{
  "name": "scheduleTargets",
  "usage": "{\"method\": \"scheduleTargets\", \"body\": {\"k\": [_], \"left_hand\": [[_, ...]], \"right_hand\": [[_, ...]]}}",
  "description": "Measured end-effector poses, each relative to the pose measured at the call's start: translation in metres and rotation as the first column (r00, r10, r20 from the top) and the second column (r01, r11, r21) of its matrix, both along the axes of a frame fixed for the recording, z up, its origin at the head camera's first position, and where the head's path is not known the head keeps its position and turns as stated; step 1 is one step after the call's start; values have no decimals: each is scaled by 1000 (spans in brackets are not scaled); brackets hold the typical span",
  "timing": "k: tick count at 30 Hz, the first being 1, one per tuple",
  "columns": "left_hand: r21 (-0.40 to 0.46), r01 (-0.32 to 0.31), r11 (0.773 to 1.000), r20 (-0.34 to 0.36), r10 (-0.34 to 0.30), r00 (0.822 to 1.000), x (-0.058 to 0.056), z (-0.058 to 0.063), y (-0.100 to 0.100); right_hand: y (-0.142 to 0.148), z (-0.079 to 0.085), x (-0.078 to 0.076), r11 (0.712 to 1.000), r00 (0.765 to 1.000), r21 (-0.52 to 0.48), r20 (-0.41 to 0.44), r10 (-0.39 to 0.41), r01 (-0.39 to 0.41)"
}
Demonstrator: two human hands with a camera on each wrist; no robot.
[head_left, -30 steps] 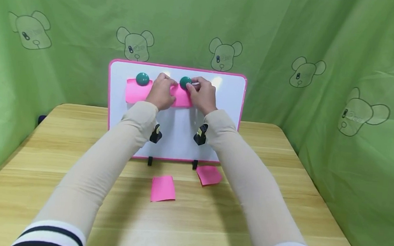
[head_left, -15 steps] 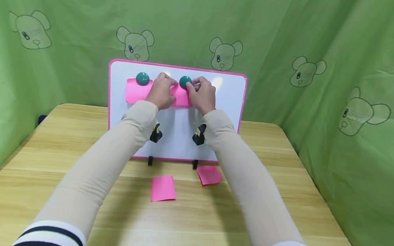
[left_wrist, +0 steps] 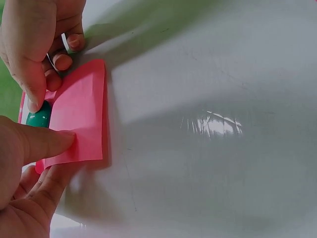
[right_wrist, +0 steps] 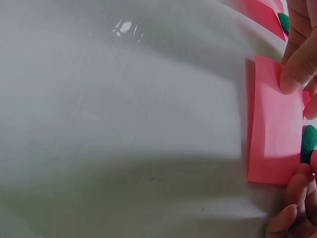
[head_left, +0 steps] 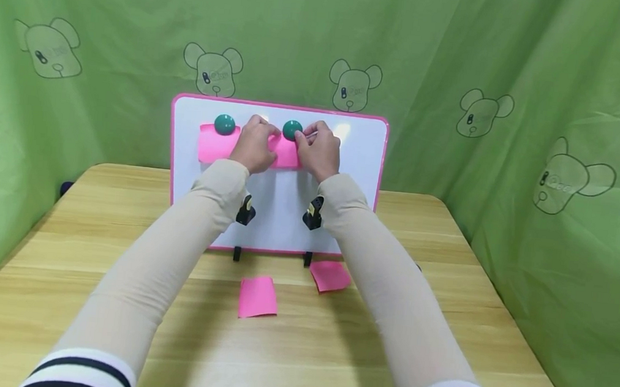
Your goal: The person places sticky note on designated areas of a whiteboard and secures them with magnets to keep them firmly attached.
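My left hand [head_left: 255, 144] pinches a pink paper note [left_wrist: 84, 109] near its upper edge, thumb in front and fingers behind, against the upper part of the whiteboard [head_left: 280, 215]. At the note's top edge is a round green magnet [head_left: 292, 130], which my right hand [head_left: 320, 152] holds by its right side between thumb and curled fingers. The left wrist view has the right thumb right on the magnet [left_wrist: 39, 116]. Further left, a second green magnet [head_left: 224, 124] sits over the top edge of another pink note [head_left: 216, 145], partly covered by my left hand.
Two more pink notes lie on the wooden table [head_left: 90, 242]: one note [head_left: 258, 298] in front of the board, one note [head_left: 330, 276] near its right foot [head_left: 307, 259]. Small black feet support the board. A green curtain [head_left: 292, 20] hangs behind and along the sides.
Both hands stay at the same note and magnet. My right wrist has drifted very slightly left; the notes and board keep their places.
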State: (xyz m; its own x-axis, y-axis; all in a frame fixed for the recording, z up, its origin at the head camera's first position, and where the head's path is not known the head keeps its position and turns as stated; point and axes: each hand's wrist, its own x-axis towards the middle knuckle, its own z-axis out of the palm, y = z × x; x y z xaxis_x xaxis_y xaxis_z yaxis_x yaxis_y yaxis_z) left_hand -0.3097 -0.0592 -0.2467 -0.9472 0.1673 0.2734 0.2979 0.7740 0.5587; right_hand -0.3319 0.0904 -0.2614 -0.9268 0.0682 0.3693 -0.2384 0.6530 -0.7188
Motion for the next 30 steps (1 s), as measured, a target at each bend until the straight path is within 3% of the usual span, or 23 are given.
{"method": "scheduleTargets", "body": {"k": [19,30], "left_hand": [[56,18,998,26,-20,999,4,-2,-6],[83,55,995,12,-56,998,16,-16,-8]], "right_hand": [[23,-10,8,999,1000,39,-14,13,-12],[47,-19,18,997,1000,67,8,21,-22]]}}
